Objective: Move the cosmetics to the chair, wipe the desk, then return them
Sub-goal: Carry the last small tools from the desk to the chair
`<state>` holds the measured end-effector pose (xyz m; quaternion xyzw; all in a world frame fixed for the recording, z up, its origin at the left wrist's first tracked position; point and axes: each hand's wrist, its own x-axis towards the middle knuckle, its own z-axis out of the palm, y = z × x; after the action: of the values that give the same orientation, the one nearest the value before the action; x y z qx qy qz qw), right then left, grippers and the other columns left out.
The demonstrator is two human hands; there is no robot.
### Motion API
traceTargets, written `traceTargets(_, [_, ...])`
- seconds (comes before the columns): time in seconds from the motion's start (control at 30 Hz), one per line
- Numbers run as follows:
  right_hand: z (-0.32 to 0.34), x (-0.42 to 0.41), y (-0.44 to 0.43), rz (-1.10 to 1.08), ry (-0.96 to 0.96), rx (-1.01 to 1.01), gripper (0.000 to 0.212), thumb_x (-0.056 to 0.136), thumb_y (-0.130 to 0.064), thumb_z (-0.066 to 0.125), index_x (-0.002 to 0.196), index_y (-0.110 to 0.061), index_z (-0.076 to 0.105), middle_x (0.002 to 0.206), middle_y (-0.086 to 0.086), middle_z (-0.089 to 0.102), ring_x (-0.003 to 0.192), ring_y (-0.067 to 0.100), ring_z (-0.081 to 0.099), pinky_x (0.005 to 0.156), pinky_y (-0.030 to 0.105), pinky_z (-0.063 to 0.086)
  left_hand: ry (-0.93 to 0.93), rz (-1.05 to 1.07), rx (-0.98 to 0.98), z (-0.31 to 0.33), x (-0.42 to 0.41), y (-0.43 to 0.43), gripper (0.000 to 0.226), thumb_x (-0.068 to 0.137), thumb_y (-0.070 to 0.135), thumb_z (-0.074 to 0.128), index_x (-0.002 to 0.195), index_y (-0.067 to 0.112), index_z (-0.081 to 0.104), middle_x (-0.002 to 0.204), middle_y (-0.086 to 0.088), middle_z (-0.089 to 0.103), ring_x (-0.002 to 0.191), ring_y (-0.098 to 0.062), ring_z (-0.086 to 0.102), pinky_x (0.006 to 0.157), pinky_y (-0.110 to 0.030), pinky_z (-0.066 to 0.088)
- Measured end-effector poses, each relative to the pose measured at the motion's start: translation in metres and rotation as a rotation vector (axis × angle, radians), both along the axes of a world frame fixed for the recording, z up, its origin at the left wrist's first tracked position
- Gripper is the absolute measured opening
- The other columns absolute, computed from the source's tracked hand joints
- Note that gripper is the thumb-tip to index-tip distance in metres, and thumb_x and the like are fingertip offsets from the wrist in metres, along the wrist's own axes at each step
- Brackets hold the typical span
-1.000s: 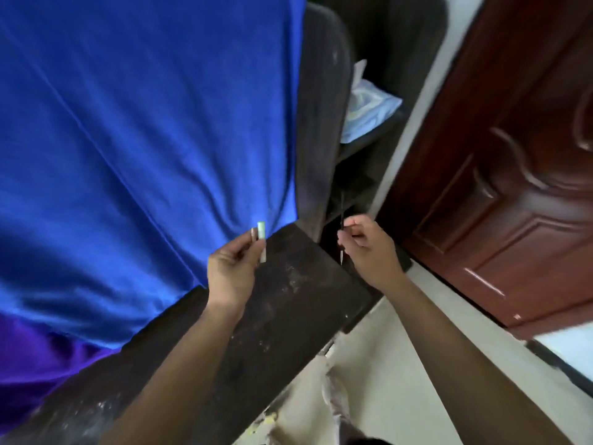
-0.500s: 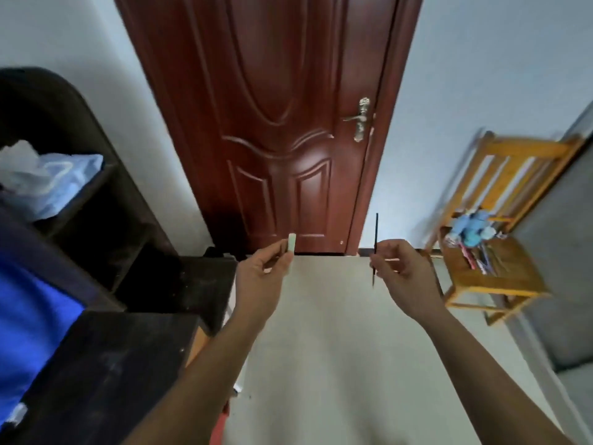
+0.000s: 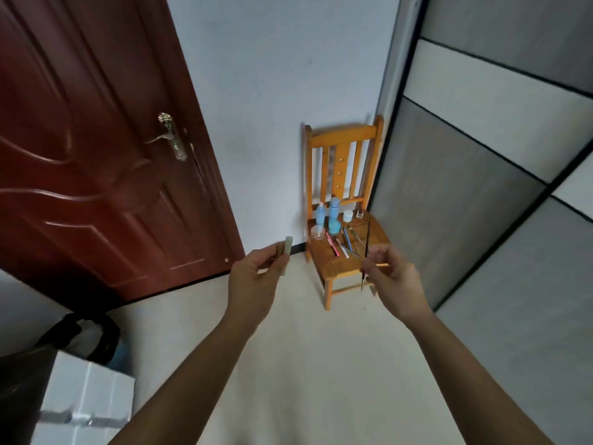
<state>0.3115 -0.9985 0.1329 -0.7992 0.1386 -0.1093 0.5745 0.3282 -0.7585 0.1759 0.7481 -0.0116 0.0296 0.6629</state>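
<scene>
A small wooden chair (image 3: pixel 343 136) stands against the far wall, ahead and slightly right. On its seat are blue bottles (image 3: pixel 333 208), small jars (image 3: pixel 317 232) and several pencils and thin sticks (image 3: pixel 341 245). My left hand (image 3: pixel 256 281) pinches a short pale green tube (image 3: pixel 287 247) upright, left of the chair. My right hand (image 3: pixel 393 277) holds a thin dark pencil-like stick (image 3: pixel 366 248) vertically, in front of the chair seat. Both hands are in the air, short of the chair. The desk is out of view.
A dark red door (image 3: pixel 96 155) with a brass handle (image 3: pixel 171 138) fills the left. Grey sliding wardrobe panels (image 3: pixel 497 187) run along the right. A white box (image 3: pixel 83 399) and a black bag (image 3: pixel 86 335) sit at lower left. Pale floor (image 3: pixel 305 364) stretches ahead.
The view has swung right from the blue-covered desk to the door and then to the chair, which is now nearer and centred. Both hands keep hold of their items.
</scene>
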Motion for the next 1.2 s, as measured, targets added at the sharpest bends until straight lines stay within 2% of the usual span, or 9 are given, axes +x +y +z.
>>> traceTargets(0.13, [-0.003, 0.042, -0.045, -0.034, 0.01, 0.023, 0.011, 0.093, -0.019, 0.069, 0.098, -0.029, 0.065, 0.087, -0.01, 0.071, 0.083, 0.017, 0.069, 0.081, 0.042, 0.059, 0.007, -0.013, 0.004, -0.01, 0.047, -0.043, 0.031, 0.091, 0.008, 0.068, 0.106, 0.035, 0.07, 0.1, -0.001, 0.075, 0.081, -0.003, 0.065, 0.077, -0.019, 0.052])
traceTargets(0.3, [-0.012, 0.111, -0.081, -0.054, 0.05, 0.025, 0.01, 0.093, -0.019, 0.068, 0.099, -0.027, 0.066, 0.093, -0.004, 0.072, 0.088, 0.019, 0.07, 0.079, 0.042, 0.06, 0.074, -0.042, -0.008, -0.033, 0.126, -0.087, 0.027, 0.092, 0.01, 0.068, 0.115, 0.022, 0.072, 0.101, 0.003, 0.075, 0.087, -0.004, 0.065, 0.078, -0.02, 0.052])
traceTargets(0.5, [-0.009, 0.238, -0.135, -0.071, 0.08, -0.042, 0.013, 0.094, -0.02, 0.068, 0.094, -0.032, 0.064, 0.083, -0.011, 0.072, 0.081, 0.011, 0.071, 0.066, 0.019, 0.056, 0.141, -0.035, -0.07, -0.051, 0.257, -0.146, 0.027, 0.093, 0.016, 0.066, 0.119, 0.022, 0.07, 0.104, 0.01, 0.074, 0.098, -0.011, 0.069, 0.074, -0.019, 0.058])
traceTargets(0.63, [-0.007, 0.326, -0.165, -0.083, 0.124, -0.048, 0.017, 0.094, -0.018, 0.068, 0.092, -0.033, 0.061, 0.087, -0.004, 0.071, 0.088, 0.021, 0.07, 0.076, 0.035, 0.06, 0.199, -0.021, -0.057, -0.061, 0.34, -0.181, 0.029, 0.093, 0.021, 0.066, 0.121, 0.02, 0.07, 0.109, 0.011, 0.072, 0.107, -0.013, 0.066, 0.078, -0.026, 0.06])
traceTargets(0.73, [-0.015, 0.376, -0.188, -0.088, 0.157, -0.058, 0.017, 0.095, -0.022, 0.067, 0.092, -0.036, 0.058, 0.088, -0.008, 0.07, 0.089, 0.016, 0.069, 0.077, 0.034, 0.059, 0.234, -0.039, -0.031, -0.073, 0.391, -0.208, 0.029, 0.093, 0.019, 0.065, 0.122, 0.018, 0.069, 0.105, 0.016, 0.07, 0.108, -0.014, 0.065, 0.083, -0.03, 0.059])
traceTargets(0.87, [-0.048, 0.417, -0.217, -0.054, 0.263, -0.034, 0.015, 0.097, -0.024, 0.063, 0.094, -0.036, 0.056, 0.098, -0.003, 0.069, 0.094, 0.02, 0.068, 0.085, 0.04, 0.059, 0.319, -0.035, 0.008, -0.1, 0.432, -0.238, 0.031, 0.092, 0.016, 0.066, 0.123, 0.013, 0.068, 0.114, 0.0, 0.071, 0.111, -0.02, 0.065, 0.091, -0.037, 0.058])
traceTargets(1.03, [-0.112, 0.464, -0.252, 0.035, 0.385, -0.024, 0.012, 0.097, -0.026, 0.064, 0.095, -0.036, 0.058, 0.1, -0.012, 0.068, 0.097, 0.014, 0.067, 0.087, 0.037, 0.058, 0.463, 0.011, 0.062, -0.161, 0.463, -0.277, 0.028, 0.093, 0.02, 0.066, 0.121, 0.019, 0.07, 0.109, 0.007, 0.071, 0.11, -0.017, 0.065, 0.094, -0.039, 0.056])
traceTargets(1.1, [-0.145, 0.484, -0.265, 0.076, 0.439, -0.028, 0.009, 0.096, -0.028, 0.063, 0.098, -0.035, 0.059, 0.101, -0.013, 0.069, 0.098, 0.014, 0.067, 0.088, 0.039, 0.058, 0.523, 0.029, 0.133, -0.19, 0.472, -0.294, 0.027, 0.094, 0.024, 0.065, 0.121, 0.019, 0.07, 0.108, 0.01, 0.07, 0.108, -0.016, 0.064, 0.094, -0.035, 0.055])
traceTargets(1.2, [-0.204, 0.513, -0.284, 0.145, 0.53, -0.05, 0.008, 0.098, -0.031, 0.061, 0.105, -0.033, 0.058, 0.109, -0.01, 0.069, 0.1, 0.015, 0.067, 0.092, 0.045, 0.058, 0.646, 0.086, 0.149, -0.243, 0.484, -0.32, 0.021, 0.094, 0.027, 0.065, 0.113, 0.025, 0.073, 0.093, 0.024, 0.067, 0.094, -0.004, 0.064, 0.082, -0.018, 0.053])
